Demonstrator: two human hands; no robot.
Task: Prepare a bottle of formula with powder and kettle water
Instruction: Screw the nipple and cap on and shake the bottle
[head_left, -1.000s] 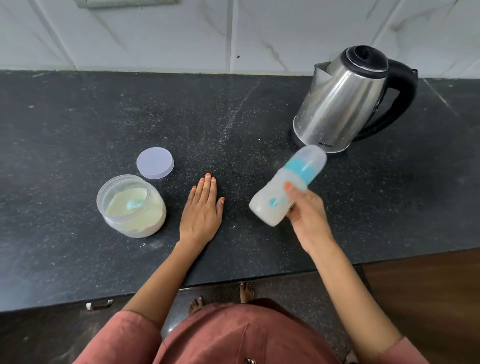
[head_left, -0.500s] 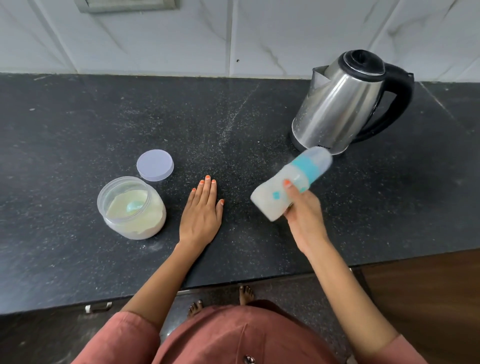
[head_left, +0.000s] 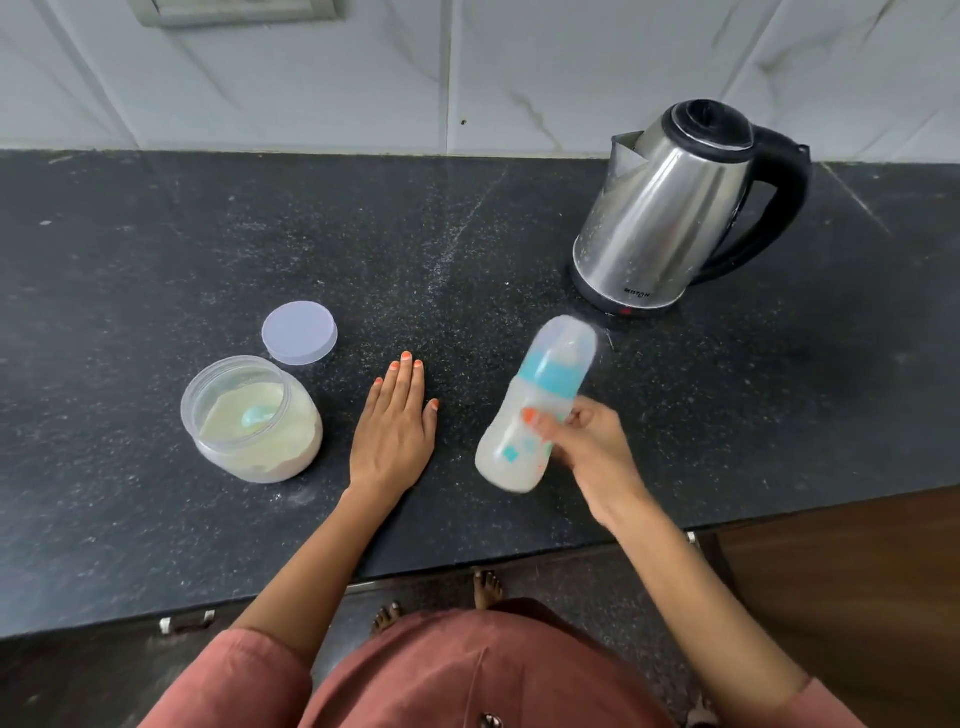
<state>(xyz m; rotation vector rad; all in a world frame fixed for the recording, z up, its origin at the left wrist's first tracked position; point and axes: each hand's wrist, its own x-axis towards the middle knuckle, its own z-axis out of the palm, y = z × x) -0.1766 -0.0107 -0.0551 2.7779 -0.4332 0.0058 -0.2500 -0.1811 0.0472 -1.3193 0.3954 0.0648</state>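
Right of centre, right hand (head_left: 587, 447) grasping capped bottle (head_left: 535, 415) of milky liquid, tilted, lifted off dark counter (head_left: 130, 249). Left of it, left hand (head_left: 395, 431) flat, fingers released. Further left, open powder jar (head_left: 252, 418), lid (head_left: 300, 332) beside. Upper right, kettle (head_left: 675, 208).

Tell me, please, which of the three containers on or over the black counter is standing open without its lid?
The clear plastic powder jar by the left hand; its lilac lid lies behind it. Kettle and bottle are capped.
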